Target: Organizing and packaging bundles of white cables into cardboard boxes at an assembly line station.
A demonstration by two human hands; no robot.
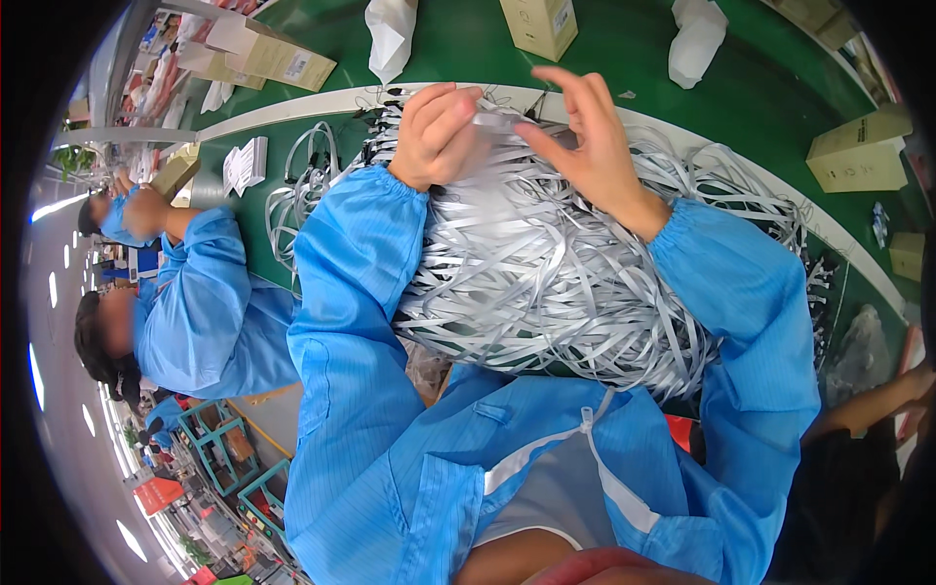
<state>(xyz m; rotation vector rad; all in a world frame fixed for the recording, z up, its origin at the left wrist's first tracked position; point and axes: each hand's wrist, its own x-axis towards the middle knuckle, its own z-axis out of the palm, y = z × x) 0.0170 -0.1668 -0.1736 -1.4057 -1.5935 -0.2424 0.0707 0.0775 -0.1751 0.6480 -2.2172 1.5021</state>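
A large heap of flat silver-grey cables (546, 263) with small dark ends lies in front of me. Over its far edge, my left hand (432, 136) has its fingers curled closed on a short stretch of flat cable (497, 121), which is partly blurred. Just to the right, my right hand (590, 146) has its thumb and fingers spread apart. The right thumb tip is close to the cable's end; whether they touch I cannot tell. Dark cable ends line the heap's far side, around and behind both hands.
A white strip (278, 110) curves across the green table (624, 49) beyond the heap. Cardboard boxes (539, 27) and white bags (391, 37) stand past it. A white stack (245, 166) lies left. A blue-clad co-worker (210, 327) sits left; another person's arm (877, 402) shows right.
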